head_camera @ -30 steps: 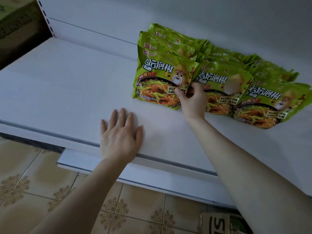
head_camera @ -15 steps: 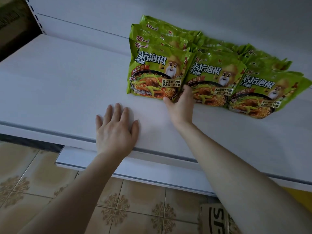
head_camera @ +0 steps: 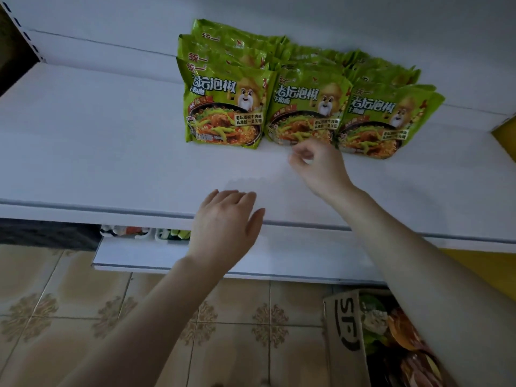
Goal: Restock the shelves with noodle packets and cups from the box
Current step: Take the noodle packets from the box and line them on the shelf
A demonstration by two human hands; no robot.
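Head cam, mid noodle pkt (head_camera: 304, 107) just behind R grip (head_camera: 315, 166)

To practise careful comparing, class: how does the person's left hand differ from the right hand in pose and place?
The left hand is flat, fingers straight; the right hand has curled fingers. The left hand is over the front edge of the shelf; the right hand reaches deeper, to the bottom edge of the middle noodle packet. Both are bare and palm down.

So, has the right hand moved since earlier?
Yes. The right hand has shifted rightward, from the right edge of the left packet to the lower right corner of the middle packet.
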